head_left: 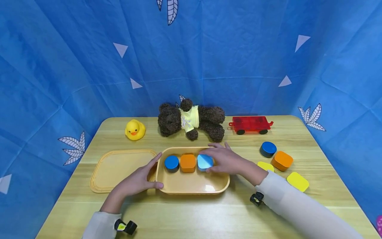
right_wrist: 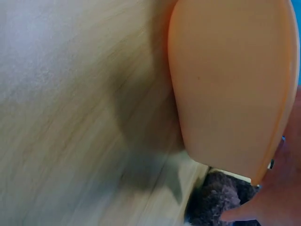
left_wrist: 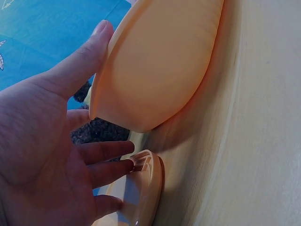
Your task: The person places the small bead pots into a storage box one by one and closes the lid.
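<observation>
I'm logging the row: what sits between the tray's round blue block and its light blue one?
An orange block sits between them, as the head view shows.

A small curtained tabletop corner; whether in a home or a studio cannot be told. Blue fabric (head_left: 203,46) printed with white leaves and triangles hangs behind and to both sides of a wood-grain table (head_left: 191,215). Along the table's far edge are a yellow toy duck (head_left: 135,130), a brown plush bear (head_left: 191,120) and a red toy wagon (head_left: 250,123).
</observation>
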The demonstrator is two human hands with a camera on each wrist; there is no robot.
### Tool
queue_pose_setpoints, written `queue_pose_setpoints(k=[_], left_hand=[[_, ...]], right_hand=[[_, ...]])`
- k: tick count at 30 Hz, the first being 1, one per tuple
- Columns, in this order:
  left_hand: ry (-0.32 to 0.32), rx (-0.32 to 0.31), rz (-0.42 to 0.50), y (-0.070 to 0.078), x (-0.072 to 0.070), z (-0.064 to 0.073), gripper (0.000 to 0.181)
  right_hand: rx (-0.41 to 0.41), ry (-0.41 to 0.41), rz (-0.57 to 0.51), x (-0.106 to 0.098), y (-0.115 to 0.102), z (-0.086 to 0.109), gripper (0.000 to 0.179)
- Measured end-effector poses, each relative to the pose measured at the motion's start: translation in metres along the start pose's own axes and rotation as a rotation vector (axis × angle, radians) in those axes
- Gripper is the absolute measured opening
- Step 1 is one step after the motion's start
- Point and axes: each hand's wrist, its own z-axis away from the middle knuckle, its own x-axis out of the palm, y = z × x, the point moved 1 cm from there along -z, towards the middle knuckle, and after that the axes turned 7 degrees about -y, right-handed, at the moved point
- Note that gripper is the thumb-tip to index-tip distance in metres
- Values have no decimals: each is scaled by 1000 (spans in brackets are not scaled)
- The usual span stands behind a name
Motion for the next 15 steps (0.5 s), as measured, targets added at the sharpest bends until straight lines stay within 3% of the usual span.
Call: queue_pose_setpoints(k=[15], left_hand=[[-4, -5, 11, 2, 0, 0, 111]], right_hand=[[-1, 7, 56, 7, 2, -6, 69]])
